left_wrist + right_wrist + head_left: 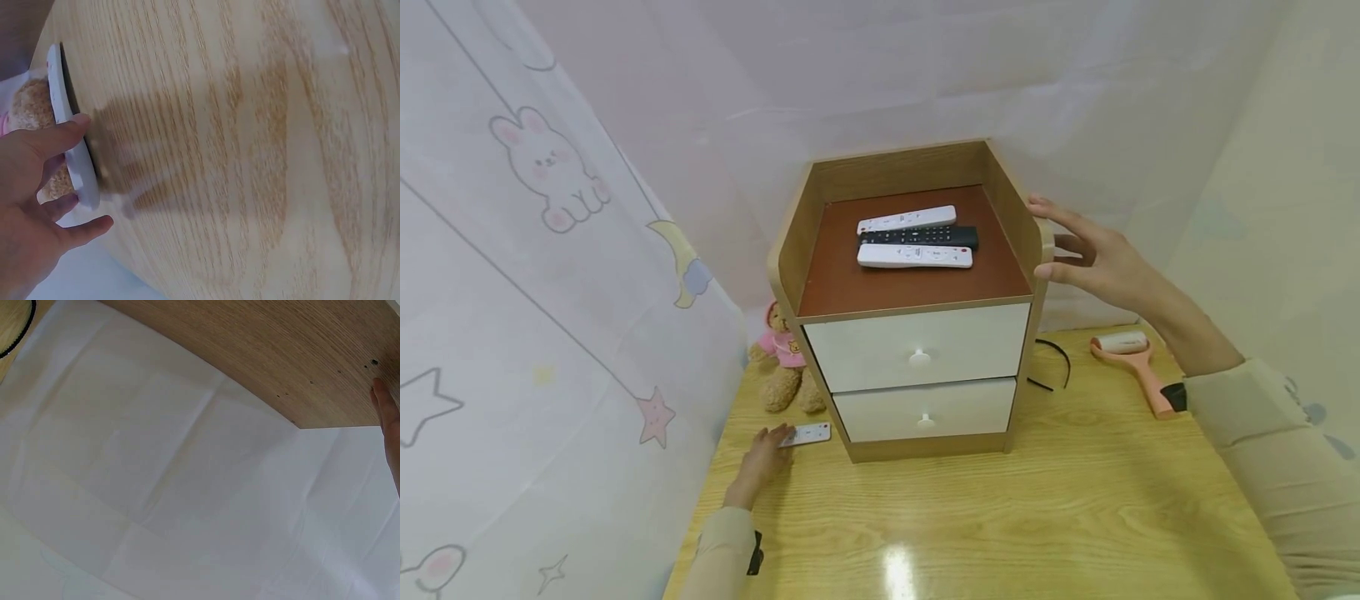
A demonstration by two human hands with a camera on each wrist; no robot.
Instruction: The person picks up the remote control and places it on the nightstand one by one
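Observation:
At the table's left, my left hand point(763, 460) grips a white remote control point(812, 432) lying by the cabinet's foot. In the left wrist view one fingertip crosses the edge of the remote point(82, 165), and another finger sticks out past its end. My right hand point(1101, 258) rests with spread fingers against the outer right side of the small wooden cabinet point(917, 325). On top of the cabinet lie two white remotes, the rear one point(910, 219) and the front one point(913, 257), with a black remote point(962, 237) between them.
A teddy bear point(786, 350) in pink sits left of the cabinet. To the right are a black headband point(1063, 358) and a lint roller point(1138, 367) with an orange handle. Two white drawers face front. Pale cloth walls point(625, 333) stand around the wooden table point(962, 517).

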